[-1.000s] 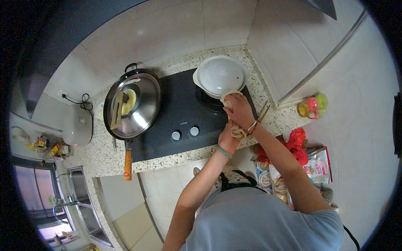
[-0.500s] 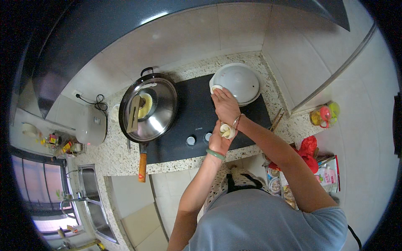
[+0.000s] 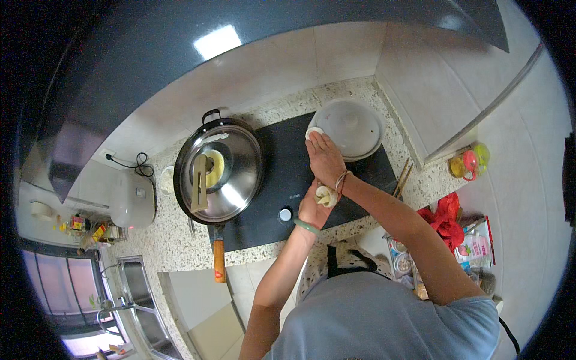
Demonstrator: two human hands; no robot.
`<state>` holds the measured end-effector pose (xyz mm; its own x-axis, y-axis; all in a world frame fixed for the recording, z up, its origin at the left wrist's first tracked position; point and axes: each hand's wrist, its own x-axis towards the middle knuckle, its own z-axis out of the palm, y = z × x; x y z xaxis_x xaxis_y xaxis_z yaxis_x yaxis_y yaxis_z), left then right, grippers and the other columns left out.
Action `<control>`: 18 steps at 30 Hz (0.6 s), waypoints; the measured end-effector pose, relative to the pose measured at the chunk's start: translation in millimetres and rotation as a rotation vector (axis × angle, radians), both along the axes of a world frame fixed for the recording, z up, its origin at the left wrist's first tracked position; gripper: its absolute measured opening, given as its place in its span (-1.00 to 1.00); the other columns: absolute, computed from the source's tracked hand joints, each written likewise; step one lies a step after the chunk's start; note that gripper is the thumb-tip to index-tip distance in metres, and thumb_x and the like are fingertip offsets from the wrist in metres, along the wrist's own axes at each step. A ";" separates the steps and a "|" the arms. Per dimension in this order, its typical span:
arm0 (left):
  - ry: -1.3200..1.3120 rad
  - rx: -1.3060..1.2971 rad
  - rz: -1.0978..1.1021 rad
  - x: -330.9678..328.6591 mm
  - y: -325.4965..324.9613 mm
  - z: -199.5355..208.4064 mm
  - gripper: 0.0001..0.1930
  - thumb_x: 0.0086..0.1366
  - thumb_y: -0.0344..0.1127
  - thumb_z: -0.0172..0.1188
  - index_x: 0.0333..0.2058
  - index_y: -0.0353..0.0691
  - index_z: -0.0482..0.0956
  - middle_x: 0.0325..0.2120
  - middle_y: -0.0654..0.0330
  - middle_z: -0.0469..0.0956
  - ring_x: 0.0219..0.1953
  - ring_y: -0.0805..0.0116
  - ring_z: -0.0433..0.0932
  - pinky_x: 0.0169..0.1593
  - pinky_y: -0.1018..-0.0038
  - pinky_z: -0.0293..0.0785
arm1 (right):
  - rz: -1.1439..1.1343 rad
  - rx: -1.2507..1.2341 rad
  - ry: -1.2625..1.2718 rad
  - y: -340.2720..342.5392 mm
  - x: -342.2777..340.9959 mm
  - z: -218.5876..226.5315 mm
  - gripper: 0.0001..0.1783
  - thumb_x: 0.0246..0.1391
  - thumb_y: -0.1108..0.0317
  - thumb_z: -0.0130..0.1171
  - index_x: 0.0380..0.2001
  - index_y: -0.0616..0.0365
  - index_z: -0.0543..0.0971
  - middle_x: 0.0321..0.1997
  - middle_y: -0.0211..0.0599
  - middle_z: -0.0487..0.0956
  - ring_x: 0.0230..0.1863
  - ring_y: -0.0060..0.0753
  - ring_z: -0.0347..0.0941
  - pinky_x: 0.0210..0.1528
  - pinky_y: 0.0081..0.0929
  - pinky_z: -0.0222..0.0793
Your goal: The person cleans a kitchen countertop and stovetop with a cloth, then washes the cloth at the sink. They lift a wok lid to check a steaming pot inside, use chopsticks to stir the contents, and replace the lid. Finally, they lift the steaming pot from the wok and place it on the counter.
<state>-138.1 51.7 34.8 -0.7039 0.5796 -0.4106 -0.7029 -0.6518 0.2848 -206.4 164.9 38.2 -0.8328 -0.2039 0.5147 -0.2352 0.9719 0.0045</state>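
Moved: right hand has stretched further toward 12 o'clock since half a second ago, its fingertips now at the small white piece on the rim of the white lidded pot.
Axis: right hand's long axis runs from 5 to 11 o'clock, fingers pointing at the pot.
Left hand: below the right wrist, grip closed around a pale peeled clove-like lump.
Right grip: fingers together on the white piece; whether pinched, cannot tell.
Look: lump is creamy, lobed, small.
Place: over the black cooktop on the speckled tabletop.
At 9 o'clock: steel wok lid, orange handle.
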 end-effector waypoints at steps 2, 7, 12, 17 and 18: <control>0.087 -0.001 0.015 -2.6 0.7 -0.6 -0.67 0.39 -0.14 -0.20 0.00 -0.16 0.35 -0.06 0.17 0.45 -0.01 0.19 0.42 0.07 0.25 0.36 | -0.026 0.015 0.041 -2.3 -9.5 1.2 -0.61 -0.02 0.36 -0.09 -0.14 0.38 0.45 0.05 0.07 0.41 0.14 -0.07 0.26 0.23 -0.22 0.08; 0.085 -0.080 0.055 -29.9 2.0 9.7 -0.70 0.39 -0.14 -0.19 -0.06 -0.13 0.38 -0.12 0.19 0.48 -0.09 0.24 0.47 -0.01 0.26 0.41 | -0.065 -0.005 -0.067 -1.2 -30.1 16.0 -0.59 -0.03 0.38 -0.09 -0.09 0.33 0.45 0.00 -0.06 0.46 0.16 -0.17 0.26 0.26 -0.22 0.02; 0.011 -0.152 0.000 21.8 0.0 -9.5 -0.67 0.36 -0.09 -0.13 -0.01 -0.10 0.37 -0.08 0.23 0.48 -0.06 0.29 0.46 0.03 0.26 0.38 | 0.218 -0.147 -0.280 3.8 37.0 31.6 -0.68 -0.13 0.38 -0.01 -0.23 0.15 0.53 -0.19 -0.24 0.53 -0.02 -0.25 0.37 0.02 -0.25 0.21; -0.076 -0.057 0.040 81.8 35.4 -2.3 -0.63 0.36 -0.11 -0.12 0.03 -0.15 0.37 -0.05 0.19 0.46 -0.01 0.27 0.45 0.09 0.37 0.34 | 0.216 -0.595 -0.190 61.3 122.5 38.9 -0.69 -0.10 0.42 0.14 -0.19 0.12 0.52 -0.19 -0.19 0.56 -0.21 -0.17 0.47 -0.14 -0.27 0.33; -0.049 -0.063 0.019 85.7 43.3 0.6 -0.64 0.36 -0.11 -0.12 0.02 -0.16 0.37 -0.06 0.19 0.47 -0.02 0.28 0.45 0.09 0.38 0.34 | 0.135 -0.716 -0.246 78.2 135.8 39.3 -0.71 -0.03 0.34 0.14 -0.19 0.15 0.51 -0.25 -0.21 0.57 -0.27 -0.22 0.48 -0.18 -0.32 0.35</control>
<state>-52.5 94.9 35.5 -0.6930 0.5382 -0.4797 -0.7043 -0.6474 0.2912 -70.6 243.1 77.5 -0.9319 0.0013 0.3627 -0.2647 0.6812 -0.6825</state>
